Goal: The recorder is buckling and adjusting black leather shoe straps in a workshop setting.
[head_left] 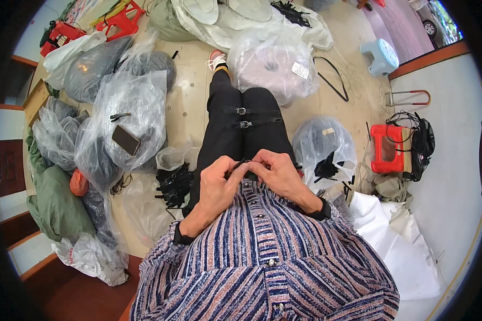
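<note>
Both my hands meet over my lap, close to the shirt hem. My left hand (pixel 219 179) is closed, thumb and fingertips pinching a small black strap-like piece (pixel 243 161). My right hand (pixel 277 172) pinches the same piece from the other side. Fingers cover most of it, so its full shape is hidden. Across my thighs lie two black straps with silver buckles, an upper buckled strap (pixel 260 112) and a lower buckled strap (pixel 262 122). Beside my left leg sits a pile of black strips (pixel 174 184).
Filled clear plastic bags (pixel 128 96) crowd the left, with a phone (pixel 126 140) and black-handled pliers (pixel 120 116) on top. A wrapped pinkish bundle (pixel 270 69) lies ahead. To the right are a bag with black pieces (pixel 322 142), a red stool (pixel 385 148) and a light-blue stool (pixel 380 56).
</note>
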Demonstrator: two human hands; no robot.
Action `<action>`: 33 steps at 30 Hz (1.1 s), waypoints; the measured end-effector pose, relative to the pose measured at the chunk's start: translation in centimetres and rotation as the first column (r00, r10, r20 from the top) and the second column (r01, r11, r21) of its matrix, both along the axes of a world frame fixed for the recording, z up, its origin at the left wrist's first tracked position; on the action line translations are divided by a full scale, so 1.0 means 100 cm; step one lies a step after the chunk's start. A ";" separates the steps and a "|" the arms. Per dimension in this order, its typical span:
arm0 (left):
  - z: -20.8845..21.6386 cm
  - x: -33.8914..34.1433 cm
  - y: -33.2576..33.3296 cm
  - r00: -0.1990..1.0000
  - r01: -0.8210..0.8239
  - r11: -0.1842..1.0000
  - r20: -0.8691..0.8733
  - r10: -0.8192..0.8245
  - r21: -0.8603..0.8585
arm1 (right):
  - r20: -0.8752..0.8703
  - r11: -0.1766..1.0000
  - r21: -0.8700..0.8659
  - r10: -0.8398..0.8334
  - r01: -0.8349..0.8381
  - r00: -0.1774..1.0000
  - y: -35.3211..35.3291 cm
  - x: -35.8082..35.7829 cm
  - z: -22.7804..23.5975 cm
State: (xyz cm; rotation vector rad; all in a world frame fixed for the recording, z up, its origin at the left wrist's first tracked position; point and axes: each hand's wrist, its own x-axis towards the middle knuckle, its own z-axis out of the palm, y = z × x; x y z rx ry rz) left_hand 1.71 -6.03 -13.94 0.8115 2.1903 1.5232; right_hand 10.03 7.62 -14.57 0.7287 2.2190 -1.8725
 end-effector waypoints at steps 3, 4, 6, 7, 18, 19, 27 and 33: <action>-0.024 -0.021 -0.002 0.806 -0.111 0.993 0.580 0.114 -0.042 | 0.007 0.999 0.024 0.040 -0.040 0.999 0.010 -0.008 -0.008; -0.034 -0.028 0.001 0.795 -0.156 0.988 0.591 0.134 -0.014 | -0.022 0.997 0.002 0.078 -0.078 0.997 0.016 -0.012 -0.009; -0.041 -0.048 0.010 0.699 -0.142 0.985 0.694 0.170 -0.098 | -0.002 0.993 0.103 0.053 -0.052 0.999 0.033 -0.021 -0.021; -0.047 -0.055 0.018 0.696 -0.132 0.987 0.700 0.160 -0.094 | -0.102 0.950 0.308 0.080 -0.045 0.992 0.043 -0.024 -0.025; -0.104 -0.100 0.037 0.961 -0.079 0.938 0.225 0.162 -0.337 | 0.136 0.528 0.831 0.114 -0.176 0.984 0.069 -0.057 -0.025; -0.101 -0.100 0.033 0.939 -0.110 0.958 0.287 0.187 -0.264 | 0.113 0.508 0.850 0.082 -0.139 0.990 0.070 -0.054 -0.025; -0.070 -0.101 -0.039 0.338 -0.337 0.924 0.939 -0.060 0.181 | -0.250 0.557 0.818 0.115 0.146 0.961 0.067 -0.031 -0.040; -0.041 -0.079 -0.056 0.275 -0.352 0.903 0.949 -0.153 0.248 | 0.021 0.508 0.787 0.545 -0.350 0.838 0.022 -0.006 -0.058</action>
